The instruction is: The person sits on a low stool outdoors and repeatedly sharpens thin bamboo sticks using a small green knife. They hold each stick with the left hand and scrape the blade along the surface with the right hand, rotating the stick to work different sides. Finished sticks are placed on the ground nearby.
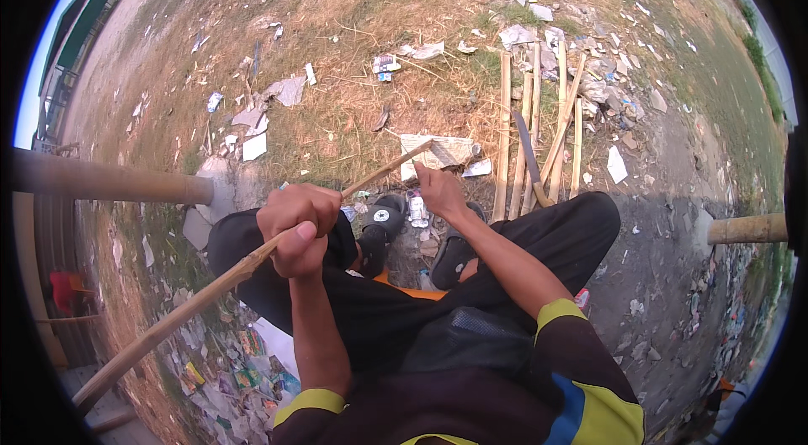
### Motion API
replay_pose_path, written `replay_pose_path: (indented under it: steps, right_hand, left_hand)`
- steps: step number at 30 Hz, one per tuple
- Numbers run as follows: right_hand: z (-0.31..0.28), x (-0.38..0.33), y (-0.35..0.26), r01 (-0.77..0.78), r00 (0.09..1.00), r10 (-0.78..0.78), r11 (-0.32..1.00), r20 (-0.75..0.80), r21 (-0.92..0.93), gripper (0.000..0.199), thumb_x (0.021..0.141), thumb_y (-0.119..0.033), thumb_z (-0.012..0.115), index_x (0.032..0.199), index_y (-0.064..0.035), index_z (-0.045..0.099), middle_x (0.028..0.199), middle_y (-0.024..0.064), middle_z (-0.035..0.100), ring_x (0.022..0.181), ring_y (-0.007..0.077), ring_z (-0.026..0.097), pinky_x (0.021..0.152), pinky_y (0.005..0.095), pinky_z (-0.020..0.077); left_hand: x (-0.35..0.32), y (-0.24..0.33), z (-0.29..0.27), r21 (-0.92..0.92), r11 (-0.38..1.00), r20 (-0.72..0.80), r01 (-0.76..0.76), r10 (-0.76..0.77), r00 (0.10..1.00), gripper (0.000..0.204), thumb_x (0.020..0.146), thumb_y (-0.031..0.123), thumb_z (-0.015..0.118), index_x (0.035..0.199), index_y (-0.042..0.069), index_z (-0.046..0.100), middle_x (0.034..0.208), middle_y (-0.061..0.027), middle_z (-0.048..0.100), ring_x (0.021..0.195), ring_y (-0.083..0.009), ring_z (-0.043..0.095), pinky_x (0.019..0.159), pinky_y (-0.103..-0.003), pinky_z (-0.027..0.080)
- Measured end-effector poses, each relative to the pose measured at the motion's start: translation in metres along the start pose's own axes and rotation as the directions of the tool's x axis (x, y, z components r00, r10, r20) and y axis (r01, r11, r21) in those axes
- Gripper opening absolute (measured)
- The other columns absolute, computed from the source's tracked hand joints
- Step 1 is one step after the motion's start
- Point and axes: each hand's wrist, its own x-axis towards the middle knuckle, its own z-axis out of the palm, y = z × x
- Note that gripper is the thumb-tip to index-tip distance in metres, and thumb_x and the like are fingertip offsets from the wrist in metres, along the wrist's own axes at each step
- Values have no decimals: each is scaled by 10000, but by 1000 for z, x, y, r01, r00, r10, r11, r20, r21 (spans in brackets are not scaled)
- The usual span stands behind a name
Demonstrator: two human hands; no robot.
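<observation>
A long wooden stick (202,298) slants from the lower left up to the middle, thinning to a tip that looks bent. My left hand (296,226) is wrapped around it above my left knee. My right hand (443,194) is just below the stick's tip, fingers curled and the index fingertip pointing up. Whatever it may hold is hidden, and I cannot tell if it touches the stick. Beyond my right knee lies a machete (526,146) with a dark curved blade and wooden handle, resting on several pale bamboo strips (503,133).
Black sandals (383,222) are on my feet, between my bent knees. A flattened pale carton piece (438,150) lies just beyond them. Horizontal poles stand at left (118,180) and right (749,229). Paper and plastic litter (286,91) covers the dry grass and dirt.
</observation>
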Motion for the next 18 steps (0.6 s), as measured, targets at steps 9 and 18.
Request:
replay_pose_path:
  steps: [9,18]
  right_hand:
    - [13,25,45,-118,993,120,988,21,-97,693,973,-492,276,836,55,678,878,323,629,888,478,604,827,520,470]
    - [22,57,83,-287,951,305,933,53,-219,712,975,-495,237,957,81,656,1011,320,615,1005,470,578,924,501,439]
  left_hand:
    - [3,1,1,11,1000,-6,4,-4,1000,334,729,149,484,513,82,237,407,14,219,330,-96,167,350,-272,140]
    - [4,-2,4,-29,1000,15,-3,4,1000,336,723,122,501,500,53,259,410,-7,230,316,-118,198,343,-277,153]
